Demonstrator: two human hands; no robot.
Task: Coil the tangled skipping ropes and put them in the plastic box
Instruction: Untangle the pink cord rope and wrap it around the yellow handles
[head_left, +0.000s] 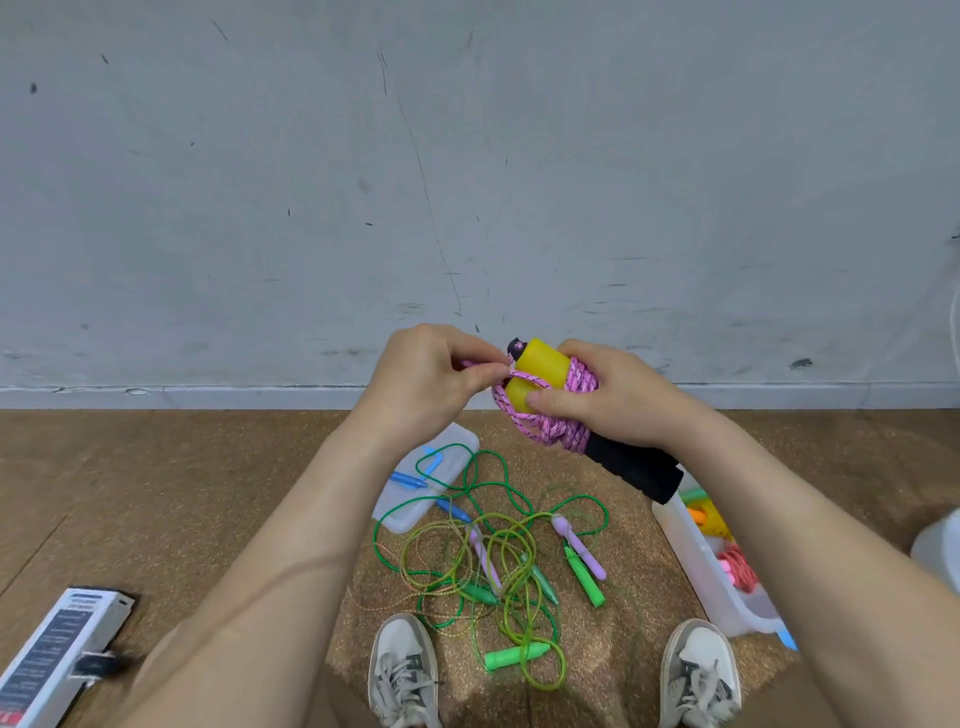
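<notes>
My right hand (610, 397) grips a pink braided skipping rope (561, 423) wound around its yellow-and-black handles (540, 364), held up above the floor. My left hand (441, 371) pinches the loose pink end beside the yellow handle tops. Below, on the floor between my shoes, lies a tangled heap of thin green and yellow-green ropes (488, 561) with green, lilac and blue handles. The clear plastic box (691, 551) stands on the right, with a coiled pink rope and orange and yellow items inside. Its lid (415, 499) lies flat at the left of the heap.
A grey scuffed wall (467, 182) rises right behind the work area. A white and dark printed carton (57, 654) lies on the wooden floor at the lower left. My two white sneakers (402, 670) stand at the bottom. A white object shows at the right edge.
</notes>
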